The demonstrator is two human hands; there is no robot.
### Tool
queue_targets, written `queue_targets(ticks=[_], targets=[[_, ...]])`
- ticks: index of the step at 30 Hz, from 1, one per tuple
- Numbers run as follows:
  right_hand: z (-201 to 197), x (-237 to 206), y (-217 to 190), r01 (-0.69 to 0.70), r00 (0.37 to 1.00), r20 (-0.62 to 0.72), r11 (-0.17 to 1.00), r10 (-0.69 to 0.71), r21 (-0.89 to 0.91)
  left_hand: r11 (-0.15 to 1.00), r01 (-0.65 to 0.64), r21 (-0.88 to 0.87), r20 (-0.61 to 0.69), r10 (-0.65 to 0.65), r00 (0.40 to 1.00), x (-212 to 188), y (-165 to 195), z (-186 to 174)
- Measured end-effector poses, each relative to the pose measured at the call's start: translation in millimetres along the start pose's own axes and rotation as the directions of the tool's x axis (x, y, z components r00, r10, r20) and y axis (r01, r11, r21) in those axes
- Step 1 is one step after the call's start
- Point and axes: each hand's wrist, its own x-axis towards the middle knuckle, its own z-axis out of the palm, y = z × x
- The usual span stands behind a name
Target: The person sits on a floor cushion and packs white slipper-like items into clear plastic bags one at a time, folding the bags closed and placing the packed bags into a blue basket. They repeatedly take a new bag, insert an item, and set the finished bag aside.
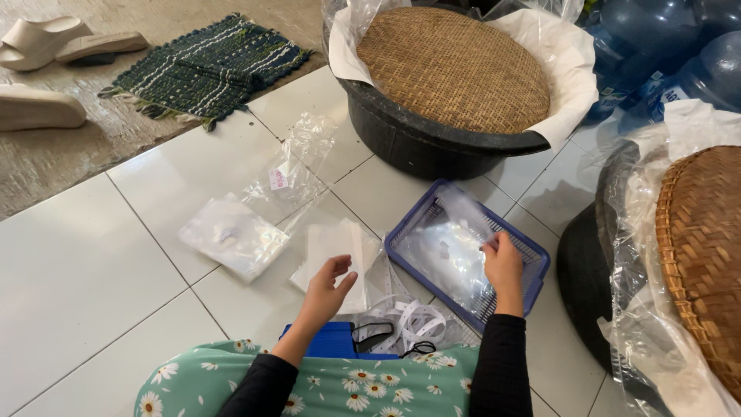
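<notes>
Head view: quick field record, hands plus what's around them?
left hand: open, hovering over white paper stack
right hand: fingers pinching clear plastic bag
below bag: blue basket, lined with plastic
floor: white tiles, loose clear bags
behind: black tub with woven lid

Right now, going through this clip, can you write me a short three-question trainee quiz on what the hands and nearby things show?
1. True or false: the right hand pinches a clear plastic bag over the blue basket.
2. What is the left hand nearest to? A) woven mat B) stack of white paper sheets C) sandal
3. What covers the black tub?

Key: 1 true; 2 B; 3 a round woven lid over white paper.
</notes>
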Motion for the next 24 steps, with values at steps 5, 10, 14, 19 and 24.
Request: queue_targets(ticks=[5,10,14,19,24], targets=[[63.5,-27.3,-93.2,-0.334,0.934,0.332,0.660,0.134,0.673,0.937,0.184,-0.297,0.166,-0.139,0.976,12.1,-8.9,-5.6],[155.3,-75.3,-149.0,-0.371,0.878,0.475,0.720,0.066,0.586,0.793,0.238,-0.562,0.034,-0.265,0.964,35.7,-44.4,-15.2],[189.8,-92.5,-150.5,-0.344,0.913,0.371,0.809,0.170,0.477,0.851,0.261,-0.456,-0.154,-0.364,0.919,43.3,-76.6,-20.1],[198.8,-99.0,-136.7,-0.258,0.958,0.169,0.957,0.234,0.137,0.871,0.462,-0.165,-0.336,-0.490,0.804,30.8,-73.7,-9.5],[195.6,-97.1,-132.9,-0.279,0.940,0.223,0.958,0.257,0.072,0.805,0.546,0.232,-0.396,-0.434,0.809,23.0,-50.6,-9.1]])
